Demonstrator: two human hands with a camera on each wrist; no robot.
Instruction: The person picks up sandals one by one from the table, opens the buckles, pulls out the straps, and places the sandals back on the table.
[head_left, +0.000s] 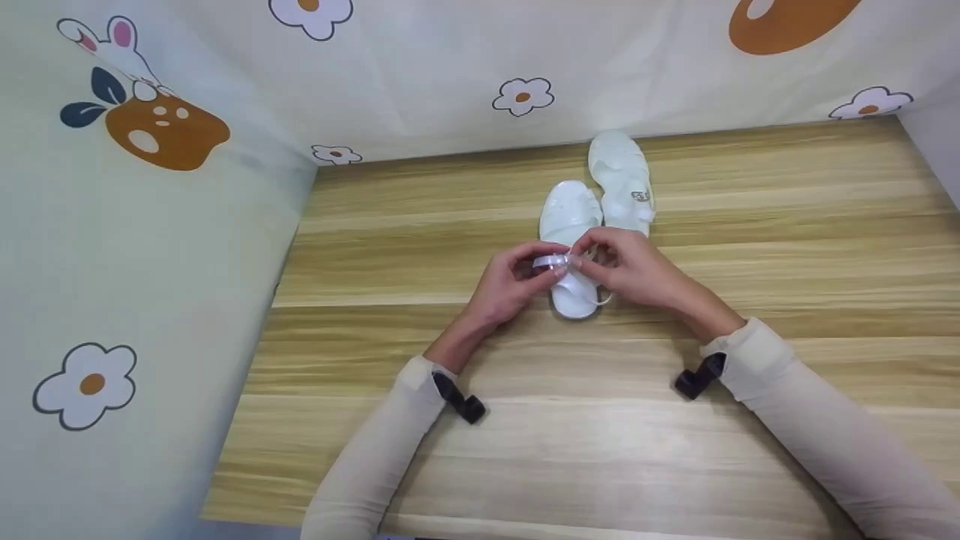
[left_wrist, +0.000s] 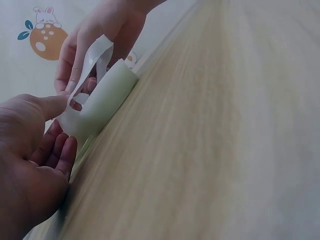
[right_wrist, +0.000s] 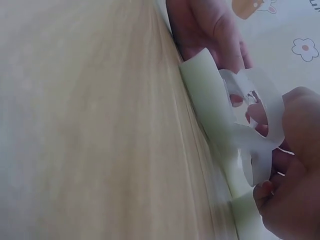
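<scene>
There, at the frame's centre, the left hand (head_left: 510, 281) and right hand (head_left: 626, 266) both pinch the ankle strap (head_left: 553, 262) of a white jelly plastic sandal (head_left: 571, 225) lying on the pale wooden table (head_left: 600, 435); its twin sandal (head_left: 621, 176) lies just beside, upper right.

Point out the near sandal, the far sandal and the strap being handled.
near sandal (head_left: 574, 212), head view, toe end of the sole.
far sandal (head_left: 616, 161), head view, front of the sole.
strap (head_left: 551, 262), head view, band between both hands.

White sandal (head_left: 571, 225) flat on table, strap (head_left: 553, 262) seemingly unbuckled
</scene>
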